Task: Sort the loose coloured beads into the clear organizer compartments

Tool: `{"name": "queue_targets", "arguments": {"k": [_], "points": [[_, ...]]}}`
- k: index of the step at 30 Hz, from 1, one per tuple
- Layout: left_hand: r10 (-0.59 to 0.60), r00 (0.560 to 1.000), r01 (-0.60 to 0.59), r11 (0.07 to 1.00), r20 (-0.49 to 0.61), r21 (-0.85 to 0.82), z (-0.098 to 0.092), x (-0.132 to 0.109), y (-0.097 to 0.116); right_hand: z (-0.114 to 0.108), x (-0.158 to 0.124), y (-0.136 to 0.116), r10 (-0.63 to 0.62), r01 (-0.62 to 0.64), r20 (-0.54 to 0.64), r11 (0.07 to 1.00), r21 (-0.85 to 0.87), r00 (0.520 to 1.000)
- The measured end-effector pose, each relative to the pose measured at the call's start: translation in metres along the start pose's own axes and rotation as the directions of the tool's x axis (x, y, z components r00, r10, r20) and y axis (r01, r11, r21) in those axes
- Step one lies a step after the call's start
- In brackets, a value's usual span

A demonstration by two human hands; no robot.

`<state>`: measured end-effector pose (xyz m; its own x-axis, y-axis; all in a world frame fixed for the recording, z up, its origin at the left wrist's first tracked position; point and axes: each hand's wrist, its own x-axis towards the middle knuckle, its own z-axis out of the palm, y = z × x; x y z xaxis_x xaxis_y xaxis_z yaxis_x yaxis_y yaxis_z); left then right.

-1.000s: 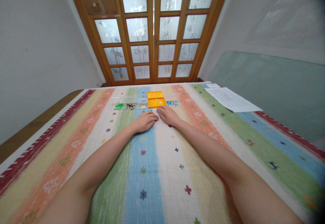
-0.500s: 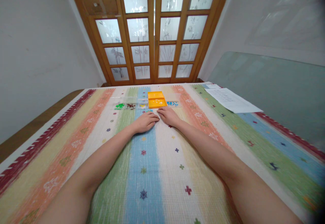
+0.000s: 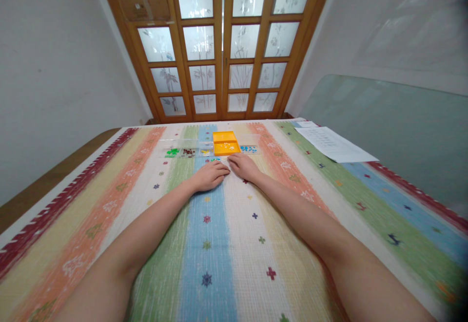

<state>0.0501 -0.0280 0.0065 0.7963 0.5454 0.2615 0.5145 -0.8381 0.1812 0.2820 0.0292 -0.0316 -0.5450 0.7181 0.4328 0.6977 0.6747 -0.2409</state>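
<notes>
My left hand (image 3: 212, 176) rests on the striped cloth, fingers pressed together and pointing right. Facing it, my right hand (image 3: 244, 167) has its fingers curled together, tips close to the left fingertips. Whatever lies between the fingers is too small or hidden to make out. Just beyond the hands stands an orange box (image 3: 225, 137) with its lid raised and small white pieces (image 3: 227, 147) inside. Small blue pieces (image 3: 248, 149) lie to its right. On the left are clear trays with green pieces (image 3: 172, 153), brown pieces (image 3: 188, 152) and yellow pieces (image 3: 205, 152). Tiny blue-green bits (image 3: 215, 160) sit above my left hand.
A striped, patterned tablecloth (image 3: 208, 263) covers the table. Printed paper sheets (image 3: 334, 144) lie at the right. Wooden doors with glass panes (image 3: 223, 64) stand behind the table, with a greenish panel (image 3: 395, 122) along the right side.
My right hand's fingertips have shifted very slightly to the right. The left hand, box and trays look the same.
</notes>
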Motion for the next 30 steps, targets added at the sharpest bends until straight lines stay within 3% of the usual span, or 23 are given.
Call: {"name": "queue_targets", "arguments": {"k": [10,16,21,30], "points": [[0.003,0.999,-0.005,0.999,-0.054,-0.033,0.001,-0.001,-0.002,0.001,0.0,0.001,-0.066,0.066,0.029,0.998,0.005,0.997],[-0.079,0.977,0.06,0.993,-0.196,-0.099,0.003,-0.008,-0.025,-0.001,0.0,-0.002,-0.087,0.09,0.077,0.995,-0.037,0.993],[-0.221,0.895,0.184,0.974,-0.386,-0.132,0.0,-0.024,-0.06,-0.005,0.0,-0.007,-0.071,0.078,0.104,0.995,-0.068,0.992],[-0.494,0.702,0.513,0.85,-0.512,-0.117,0.006,-0.04,-0.102,-0.01,0.001,-0.011,-0.037,0.04,0.104,0.999,-0.026,0.994]]}}
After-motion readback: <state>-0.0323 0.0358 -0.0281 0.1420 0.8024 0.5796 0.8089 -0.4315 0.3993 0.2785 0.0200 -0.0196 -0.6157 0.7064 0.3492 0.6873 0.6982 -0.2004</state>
